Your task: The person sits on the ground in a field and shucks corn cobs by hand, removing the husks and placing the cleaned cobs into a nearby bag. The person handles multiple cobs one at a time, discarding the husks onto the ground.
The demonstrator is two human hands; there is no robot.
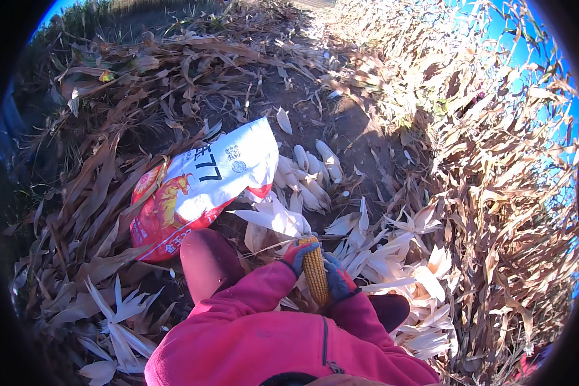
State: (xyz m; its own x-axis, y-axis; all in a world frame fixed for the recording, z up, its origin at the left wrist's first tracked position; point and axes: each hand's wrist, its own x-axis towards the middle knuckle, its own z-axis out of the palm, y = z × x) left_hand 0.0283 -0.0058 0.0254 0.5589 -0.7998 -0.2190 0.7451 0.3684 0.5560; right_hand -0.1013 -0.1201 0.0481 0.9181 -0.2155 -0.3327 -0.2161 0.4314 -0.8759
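Observation:
A yellow ear of corn [315, 272] stands between my hands with its rows of kernels bare. My left hand [299, 255], in a grey and red work glove, grips its upper left side. Against its right side is my right hand [337, 277], gloved the same way; its fingertips are partly hidden. Pale husk leaves [282, 217] spread just beyond the ear's far end; whether they are still joined to it is unclear. Past them, several ears in pale husks [309, 176] lie in a pile on the soil.
A white and red printed woven sack [207, 183] lies by my left knee [210, 265]. Stripped husks [415, 280] are heaped at my right, and more husks [118, 328] lie at lower left. Dry corn stalks [502, 207] rise along the right, with fallen leaves [96, 188] on the left.

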